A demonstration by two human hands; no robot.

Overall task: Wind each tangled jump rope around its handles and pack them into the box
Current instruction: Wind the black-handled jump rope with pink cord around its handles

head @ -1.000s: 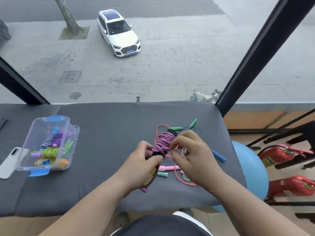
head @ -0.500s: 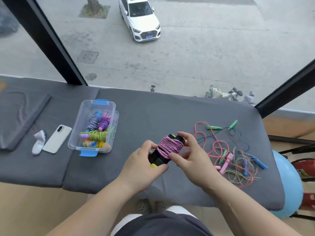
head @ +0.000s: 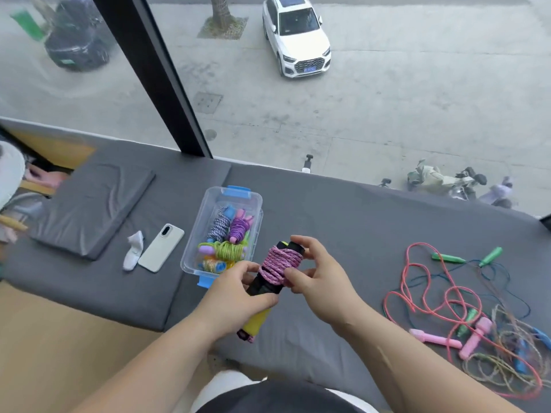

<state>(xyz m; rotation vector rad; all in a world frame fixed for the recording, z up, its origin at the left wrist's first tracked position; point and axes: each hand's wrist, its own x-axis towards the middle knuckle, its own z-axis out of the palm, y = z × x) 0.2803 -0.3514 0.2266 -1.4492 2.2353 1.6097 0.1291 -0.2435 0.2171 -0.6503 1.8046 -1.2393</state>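
A pink-and-purple jump rope point(head: 279, 263) is wound round its black and yellow handles. My left hand point(head: 238, 296) grips the lower part of the handles. My right hand point(head: 319, 278) pinches the wound bundle from the right, thumb on the coils and fingers over the black top end. Just left of the bundle stands a clear plastic box point(head: 196, 234) with blue latches, holding several wound ropes. On the right lies a tangle of loose ropes point(head: 465, 311) with pink, green and blue handles.
A phone point(head: 161, 247) and a small white cloth point(head: 133, 254) lie left of the box on the grey padded bench point(head: 357, 222). A loose grey cushion point(head: 89, 210) sits further left. A window with a black post point(head: 155, 76) runs behind the bench.
The view has swung left, so the box now appears close beside the bundle. Both hands carried the wound rope toward the box, still holding it.
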